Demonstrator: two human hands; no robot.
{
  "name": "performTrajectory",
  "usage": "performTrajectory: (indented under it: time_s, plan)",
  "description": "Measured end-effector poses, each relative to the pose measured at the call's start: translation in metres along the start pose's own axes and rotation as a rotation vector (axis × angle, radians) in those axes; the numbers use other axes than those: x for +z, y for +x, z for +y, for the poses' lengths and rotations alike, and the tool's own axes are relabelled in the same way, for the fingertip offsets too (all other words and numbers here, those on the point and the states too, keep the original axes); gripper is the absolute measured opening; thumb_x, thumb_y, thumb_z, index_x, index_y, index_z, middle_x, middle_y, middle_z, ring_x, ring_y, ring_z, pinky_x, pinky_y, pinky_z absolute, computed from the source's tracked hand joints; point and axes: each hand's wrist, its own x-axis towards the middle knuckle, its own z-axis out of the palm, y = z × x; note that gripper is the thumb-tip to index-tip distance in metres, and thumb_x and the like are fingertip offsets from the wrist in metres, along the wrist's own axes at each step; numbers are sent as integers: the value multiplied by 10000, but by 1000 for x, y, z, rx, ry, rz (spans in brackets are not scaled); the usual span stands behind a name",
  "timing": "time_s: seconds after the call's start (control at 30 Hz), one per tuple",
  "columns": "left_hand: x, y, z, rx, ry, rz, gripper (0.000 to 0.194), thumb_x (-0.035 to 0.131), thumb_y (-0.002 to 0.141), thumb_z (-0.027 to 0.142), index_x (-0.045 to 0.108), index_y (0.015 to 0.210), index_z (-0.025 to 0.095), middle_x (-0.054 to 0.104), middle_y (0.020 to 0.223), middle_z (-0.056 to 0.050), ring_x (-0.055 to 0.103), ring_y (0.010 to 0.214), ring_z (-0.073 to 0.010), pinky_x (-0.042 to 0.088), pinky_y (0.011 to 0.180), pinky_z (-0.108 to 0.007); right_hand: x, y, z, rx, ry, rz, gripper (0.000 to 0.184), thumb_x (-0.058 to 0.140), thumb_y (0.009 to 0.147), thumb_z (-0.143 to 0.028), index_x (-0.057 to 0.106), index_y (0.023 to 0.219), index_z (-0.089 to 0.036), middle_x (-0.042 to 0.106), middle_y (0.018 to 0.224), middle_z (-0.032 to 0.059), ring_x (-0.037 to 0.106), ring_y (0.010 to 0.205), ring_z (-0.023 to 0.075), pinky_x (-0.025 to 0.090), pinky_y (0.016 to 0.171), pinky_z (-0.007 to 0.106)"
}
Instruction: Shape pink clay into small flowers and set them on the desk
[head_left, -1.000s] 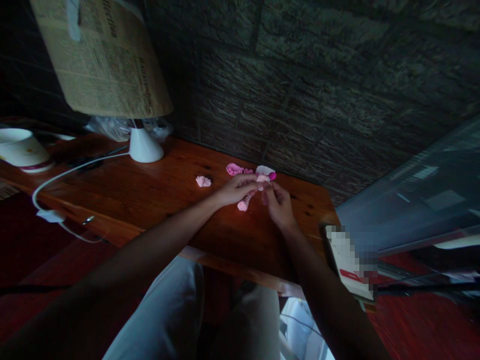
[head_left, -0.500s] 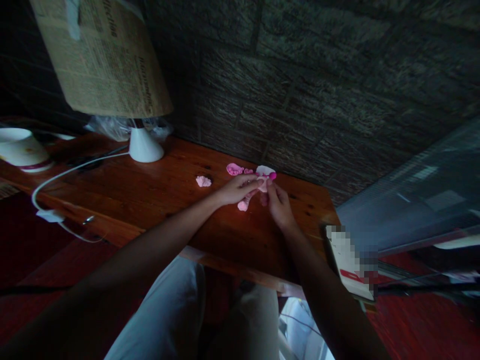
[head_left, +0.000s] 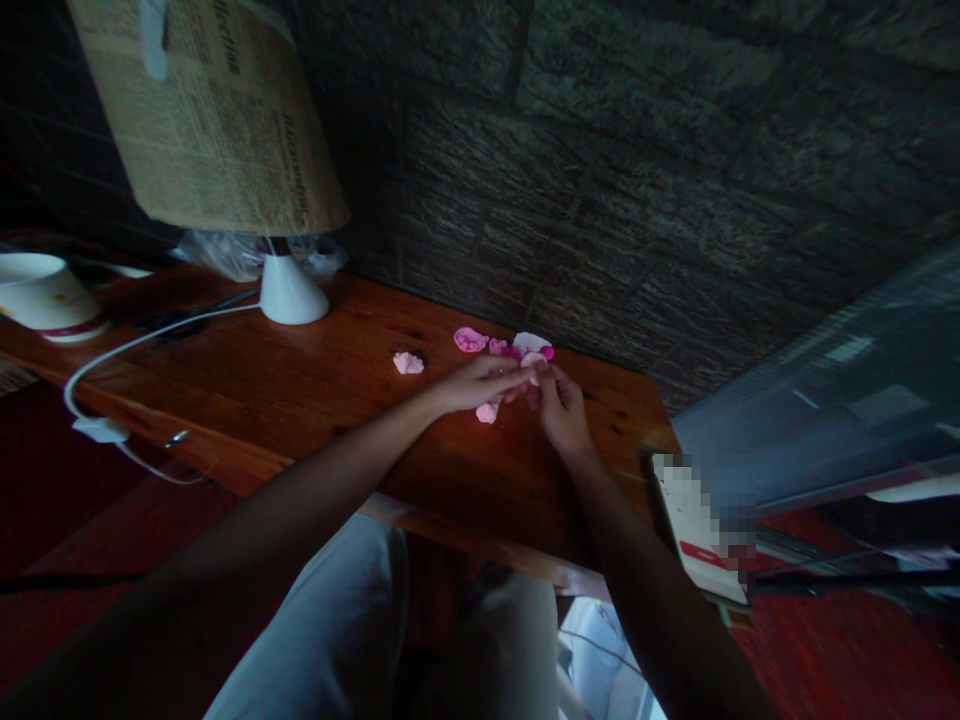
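Note:
My left hand (head_left: 480,383) and my right hand (head_left: 559,405) meet over a wooden table (head_left: 300,390), fingertips pinched together on a small pale pink clay piece (head_left: 534,361). A pink lump (head_left: 487,411) shows just below my left fingers. Behind the hands lie a flat pink clay petal (head_left: 470,340), a pale petal (head_left: 531,342) and a magenta bit (head_left: 547,352). Another pink clay lump (head_left: 408,363) sits on the table to the left of my hands.
A white lamp base (head_left: 289,290) with a newspaper-print shade (head_left: 217,120) stands at the back left, its white cable (head_left: 112,365) trailing over the table edge. A white cup (head_left: 45,295) is far left. A dark brick wall rises behind. A booklet (head_left: 694,530) lies at right.
My right hand has moved closer to my left, and the fingertips now press together on the pale pink piece. The view shifted very slightly.

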Motion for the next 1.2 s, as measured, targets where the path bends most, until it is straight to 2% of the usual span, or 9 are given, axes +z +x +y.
performTrajectory:
  time_s: [0.17,0.33,0.43,0.57,0.7,0.97,1.07,1.2]
  plan:
    - [-2,-4,4,-2,79,-9,290,596,889,372,568,705,150,522,593,37,454,511,-72,347,502,-206,-5,2,-2,16,-35,-63,650,473,857,-830,499,591,-237,461,552,-24,432,532,133,367,547,297]
    - [-4,-6,8,-24,93,-41,288,552,815,335,497,584,171,450,512,55,394,464,-67,299,474,-214,-4,1,-1,40,31,-139,635,561,804,-829,524,607,-227,445,528,-43,393,498,112,316,500,277]
    - [-4,-6,6,-10,73,-52,286,561,793,313,473,558,177,449,506,53,397,469,-65,298,476,-213,-3,0,3,59,107,-186,595,618,811,-771,543,609,-217,438,521,-51,371,485,99,294,489,267]
    - [0,-6,8,-53,-50,-67,282,633,828,342,529,635,163,435,517,66,363,466,-55,270,468,-205,-1,-1,5,83,198,-129,505,669,825,-686,571,660,-219,468,559,-53,353,491,91,286,481,253]
    - [2,-4,11,-111,-134,-67,294,680,865,372,588,713,138,487,548,45,372,464,-46,227,450,-202,2,-1,1,52,189,-68,512,653,823,-701,549,657,-228,446,557,-57,343,490,93,281,476,254]
    - [-6,3,-3,6,-134,104,338,677,920,436,596,781,139,540,567,41,408,418,-44,302,434,-185,-1,2,1,8,47,19,543,581,863,-739,534,675,-233,442,546,-55,388,501,106,328,490,260]
    - [-7,3,-5,28,-73,98,371,657,936,470,602,773,141,507,526,52,415,410,-52,326,434,-185,-3,3,3,11,26,33,528,573,880,-725,524,686,-236,450,558,-52,399,509,110,339,499,261]
    - [-6,0,-2,58,-42,33,379,670,918,488,582,774,149,536,586,44,451,437,-52,341,434,-182,-6,4,6,9,30,19,496,586,881,-704,532,719,-238,444,547,-63,390,492,108,320,491,258]
